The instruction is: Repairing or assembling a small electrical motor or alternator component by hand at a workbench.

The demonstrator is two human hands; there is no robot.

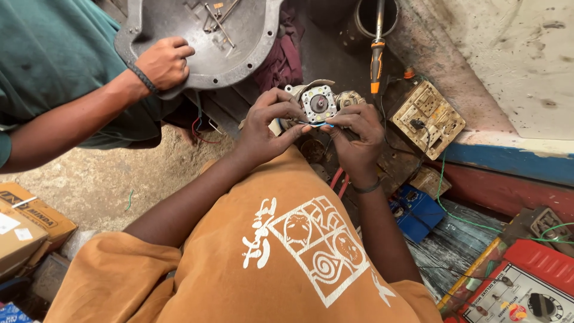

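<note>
- Left hand (266, 122): raised at centre, fingers curled, grip narrow, thumb and forefinger pinched on a thin blue wire (317, 124) just below the small motor.
- Right hand (357, 134): just right of the left, grip likewise narrow, fingertips closed on the other end of the same wire; a dark band sits on the wrist.
- Small motor (318, 103): square pale face with round central hub, copper windings visible at its right side; held up between the two hands, just far of the fingertips, facing the camera.
- State of work: the motor lies open with windings exposed and the wire loose in the fingers, so the joint appears not yet made; whether the wire is stripped cannot be told.
- Soldering iron (376, 57): orange-and-black handle, standing at far right of the motor, untouched.
- Socket board (428, 118): cream, tilted, right of the motor, a black plug in it.
- Blue box (415, 210): near right, on worn planks.
- Red-framed meter panel (526, 287): near right corner.
- Co-worker's hand (162, 63): far left, resting on a grey metal cover plate (179, 24); teal sleeve.
- Cardboard box (27, 224): near left, on the floor.
</note>
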